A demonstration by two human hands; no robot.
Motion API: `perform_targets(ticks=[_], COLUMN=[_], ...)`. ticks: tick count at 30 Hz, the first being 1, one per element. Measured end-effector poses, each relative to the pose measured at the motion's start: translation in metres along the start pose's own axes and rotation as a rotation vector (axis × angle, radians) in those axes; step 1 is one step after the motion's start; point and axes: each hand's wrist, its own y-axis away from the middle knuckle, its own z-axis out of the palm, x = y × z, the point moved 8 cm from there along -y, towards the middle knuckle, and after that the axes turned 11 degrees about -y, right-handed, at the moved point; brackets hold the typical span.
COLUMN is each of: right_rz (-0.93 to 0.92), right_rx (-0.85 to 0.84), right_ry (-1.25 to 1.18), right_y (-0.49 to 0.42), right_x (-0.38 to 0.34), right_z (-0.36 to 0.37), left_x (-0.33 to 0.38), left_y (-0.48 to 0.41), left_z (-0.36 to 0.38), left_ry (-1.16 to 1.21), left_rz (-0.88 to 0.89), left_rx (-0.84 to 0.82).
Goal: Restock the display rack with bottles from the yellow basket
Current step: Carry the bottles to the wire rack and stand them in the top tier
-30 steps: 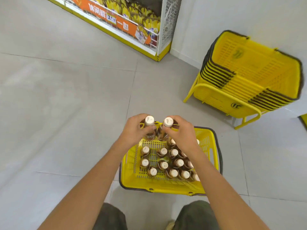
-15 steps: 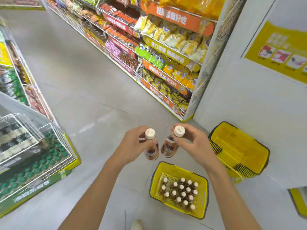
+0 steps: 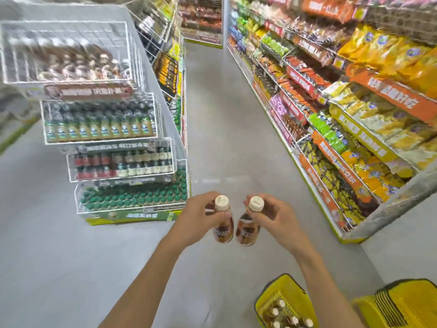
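My left hand [image 3: 198,215] grips a brown bottle with a cream cap [image 3: 222,227] by the neck. Beside it, my right hand [image 3: 274,217] holds a second brown bottle [image 3: 247,233] the same way. Both bottles hang upright at mid-height over the grey floor. The yellow basket [image 3: 287,288] sits on the floor at the bottom right, with several capped bottles inside, partly behind my right forearm. The white wire display rack [image 3: 113,138] stands to the left, its tiered baskets filled with bottles; the top tier [image 3: 63,53] holds brown bottles.
A stack of yellow baskets [image 3: 406,304] stands at the bottom right corner. Long snack shelves [image 3: 343,102] line the right side of the aisle. More shelving [image 3: 170,67] runs behind the rack. Grey floor stretches between rack and shelves.
The view has swung up and left from the basket toward the display rack. Both hands have lifted their bottles out of the basket and carried them away from it.
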Motion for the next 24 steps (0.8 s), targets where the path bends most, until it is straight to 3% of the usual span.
perform_targets(ticks=[12,24], right_rz=[-0.082,-0.008], right_rx=[-0.230,-0.314], right_ry=[-0.111,-0.196], right_y=[-0.126,-0.289], right_x=[-0.035,-0.014], right_z=[0.252,0.376], left_x=[-0.090,-0.193], left_y=[0.029,-0.057], left_z=[-0.236,-0.375], left_ry=[-0.062,-0.048], left_rz=[-0.004,-0.035], left_rx=[0.279,0.378])
